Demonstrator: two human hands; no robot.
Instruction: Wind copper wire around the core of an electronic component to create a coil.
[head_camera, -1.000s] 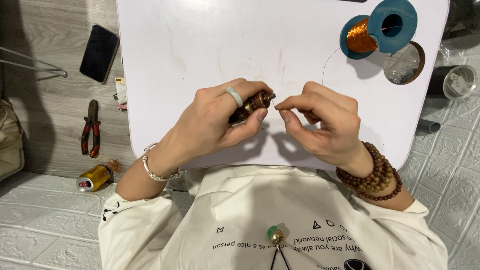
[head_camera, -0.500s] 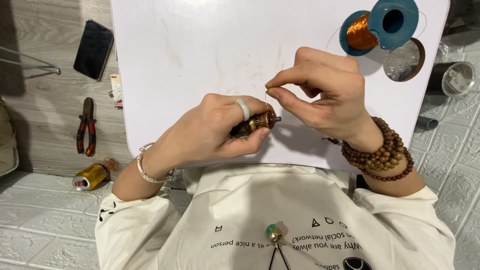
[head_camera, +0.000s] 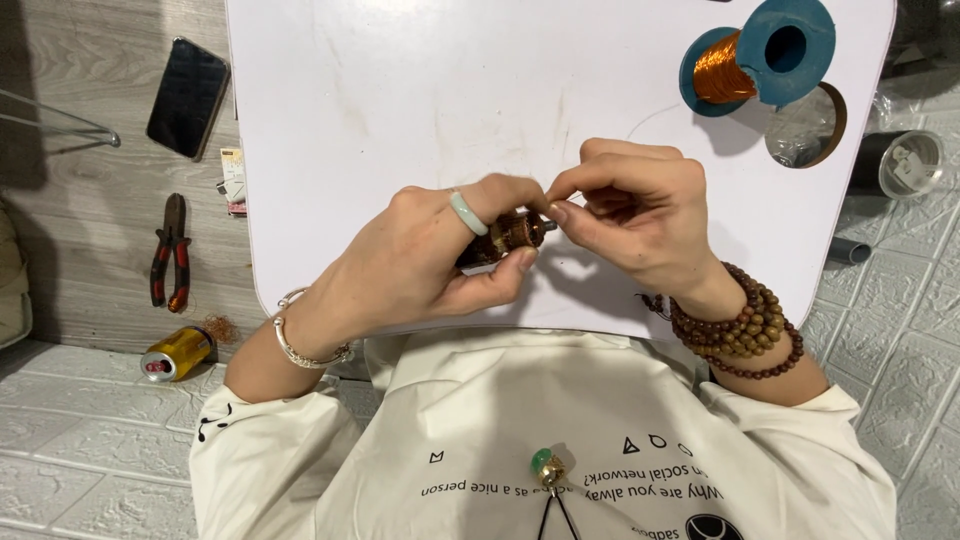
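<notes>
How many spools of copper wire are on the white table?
1. The blue plastic spool of copper wire lies at the white table's far right corner, beyond the right hand. Others may sit out of view past the frame's top edge.

Left hand (head_camera: 430, 260): curled, palm turned inward, thumb and fingers closed in a grip, over the near edge of the table.
Left wrist: bent, forearm running back to the near left.
Right hand (head_camera: 640, 215): thumb and forefinger pinched together, tips meeting the left fingertips; other fingers folded.
Right wrist: forearm angling back to the near right.
Hands: touching at the fingertips, above the table's near middle.
</notes>
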